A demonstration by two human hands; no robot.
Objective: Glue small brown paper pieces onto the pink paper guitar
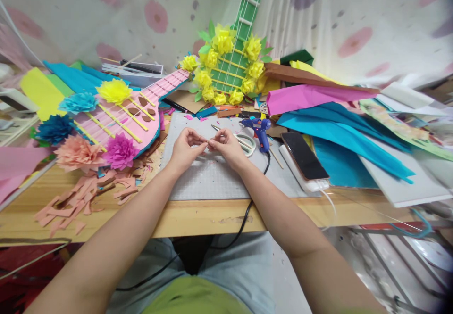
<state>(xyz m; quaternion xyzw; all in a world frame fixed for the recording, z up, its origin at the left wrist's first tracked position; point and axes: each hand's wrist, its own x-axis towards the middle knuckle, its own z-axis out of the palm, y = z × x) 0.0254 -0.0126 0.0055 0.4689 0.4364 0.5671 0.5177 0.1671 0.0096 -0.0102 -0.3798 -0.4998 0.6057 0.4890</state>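
Note:
Both my hands meet over a grey cutting mat (212,177) on a wooden table. My left hand (187,149) and my right hand (227,146) each pinch an end of a small pale piece between their fingertips, too small to name. A blue glue gun (260,129) lies just right of my right hand, beside a white tape roll (247,143). A pink paper guitar (130,116) with paper flowers lies to the left.
A green paper guitar (233,64) with yellow flowers leans at the back. A phone (303,156) lies at right near coloured paper sheets (339,130). Peach paper scraps (81,196) litter the left. The glue gun's black cord (244,219) drops over the table edge.

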